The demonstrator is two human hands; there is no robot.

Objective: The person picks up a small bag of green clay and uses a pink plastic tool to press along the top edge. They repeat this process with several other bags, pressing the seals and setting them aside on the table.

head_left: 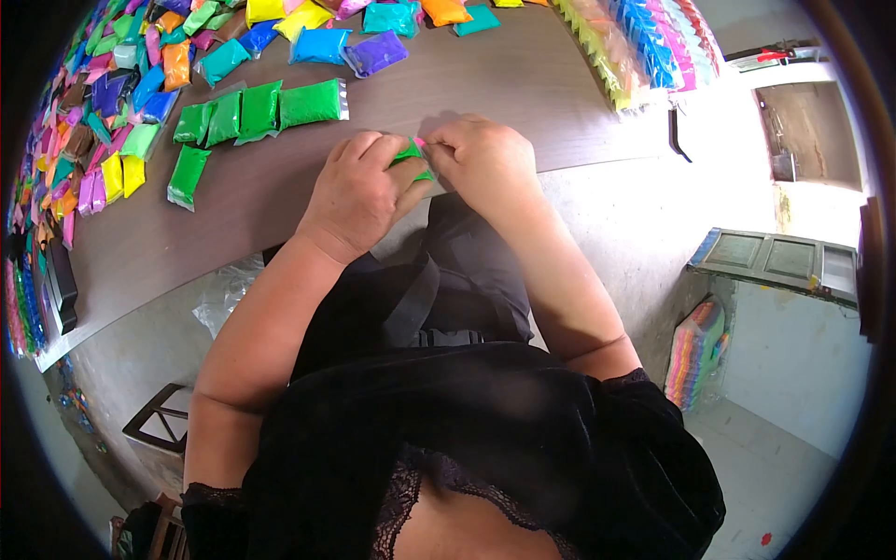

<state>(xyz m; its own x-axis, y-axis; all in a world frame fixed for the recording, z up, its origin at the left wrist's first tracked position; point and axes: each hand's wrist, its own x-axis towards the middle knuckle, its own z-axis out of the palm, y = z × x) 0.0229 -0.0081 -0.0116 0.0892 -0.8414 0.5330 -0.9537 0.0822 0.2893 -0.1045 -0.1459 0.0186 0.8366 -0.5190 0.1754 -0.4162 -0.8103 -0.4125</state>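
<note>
Near the table's front edge my left hand (pixel 359 191) is closed around a green packet (pixel 411 161), part of which shows between its fingers. Close beside it on the right, my right hand (pixel 471 154) pinches at the packet's right end, where a small pink spot shows at the fingertips. Behind my left hand several green packets lie in a row, the rightmost green packet (pixel 311 104) lying lengthwise. A single green packet (pixel 188 176) lies apart, below the row's left end.
A pile of many-coloured packets (pixel 112 103) covers the left of the table (pixel 252 196). A purple packet (pixel 377 54) and a blue packet (pixel 320 46) lie behind the green row. Strips of coloured packets (pixel 644 47) stand at the back right. A cabinet (pixel 784 345) is at the right.
</note>
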